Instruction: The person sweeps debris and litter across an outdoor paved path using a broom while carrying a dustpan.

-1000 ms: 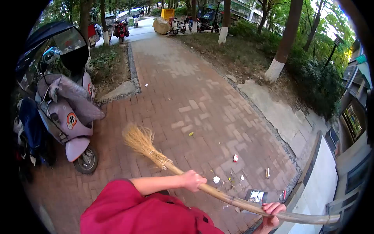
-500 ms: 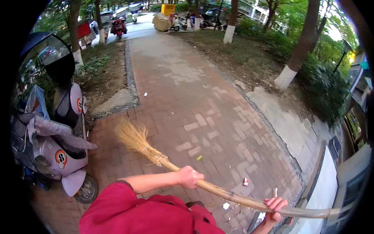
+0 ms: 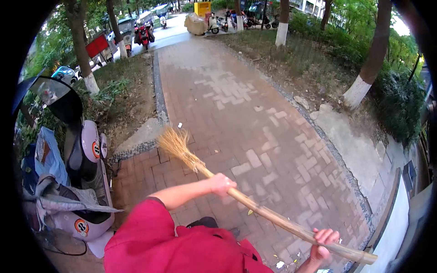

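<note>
Brick path (image 3: 209, 109) between whitewashed tree trunks (image 3: 358, 90), scooters (image 3: 93, 141) alongside, daylight through foliage.

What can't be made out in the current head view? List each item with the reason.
- Left hand: finger ends, hidden behind the hand and broom handle.
- Bristles: whether they touch the paving; one angle cannot settle it.
- White scrap beyond the bristles: too small to identify.
- Parked scooter: left side lost in the dark lens border.
- Dark shoe: partly covered by the red shirt.
</note>
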